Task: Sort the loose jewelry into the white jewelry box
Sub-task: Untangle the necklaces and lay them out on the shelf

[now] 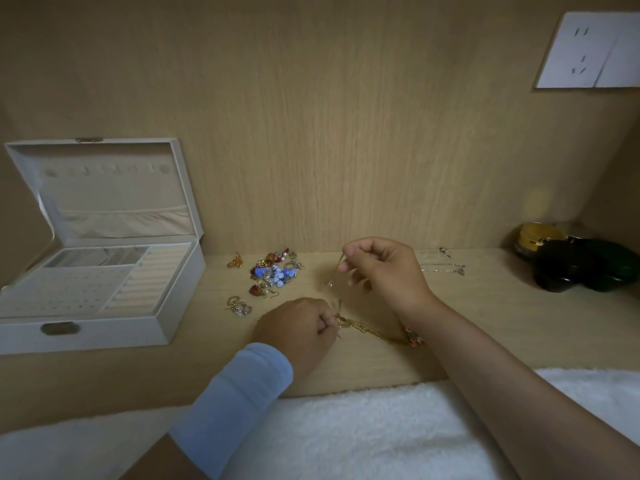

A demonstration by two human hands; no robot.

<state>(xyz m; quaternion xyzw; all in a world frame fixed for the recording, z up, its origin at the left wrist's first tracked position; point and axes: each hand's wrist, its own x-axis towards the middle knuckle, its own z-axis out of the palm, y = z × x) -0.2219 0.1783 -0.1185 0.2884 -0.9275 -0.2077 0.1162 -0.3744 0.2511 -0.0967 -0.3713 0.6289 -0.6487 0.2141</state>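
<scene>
Quickly: white rectangular jewelry box [104,337], lid up, at 9 o'clock; colourful loose jewelry pile [275,273] at 12. Left hand [294,327] pinches gold chain necklace [374,330]; right hand [384,271] pinches thin silver chain [335,271].

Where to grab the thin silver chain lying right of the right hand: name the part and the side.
Probably pinch the pendant at the right end of the silver chain, coming straight down from above. The chain lies flat on the wooden shelf, too fine to pinch, while the pendant is its bulkiest part and lies free.
</scene>
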